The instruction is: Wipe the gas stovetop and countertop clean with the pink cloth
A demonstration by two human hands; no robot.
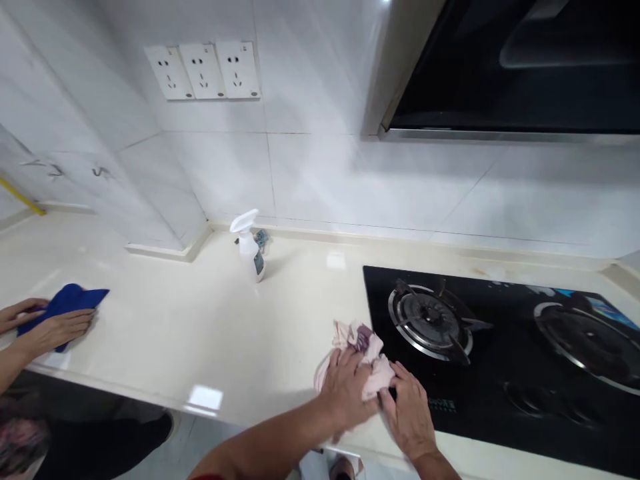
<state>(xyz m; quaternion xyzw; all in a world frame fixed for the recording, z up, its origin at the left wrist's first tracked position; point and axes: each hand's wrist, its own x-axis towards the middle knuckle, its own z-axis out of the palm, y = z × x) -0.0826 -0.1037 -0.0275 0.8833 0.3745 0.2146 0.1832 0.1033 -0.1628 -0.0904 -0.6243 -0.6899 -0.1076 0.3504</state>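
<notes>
A crumpled pale pink cloth (pixel 376 379) with a purple patch lies on the cream countertop (pixel 280 333), against the front left side of the black gas stove (pixel 480 393). My left hand (pixel 346 387) presses down over the cloth, its fingers bent into the fabric. At the cloth's right edge, my right hand (pixel 411 412) grips it between thumb and fingers, partly over the stove's left border. Some fingertips are hidden in the folds. Behind, near the wall, stands a white spray bottle (pixel 249 248) with a dark label.
At far left, another person's hands (pixel 57 328) press a blue cloth (pixel 70 308) on the counter. A small bluish crumpled item (pixel 261 240) lies behind the bottle. The burner with its pan support (pixel 431 320) rises on the stove. A black range hood (pixel 520 73) overhangs at upper right.
</notes>
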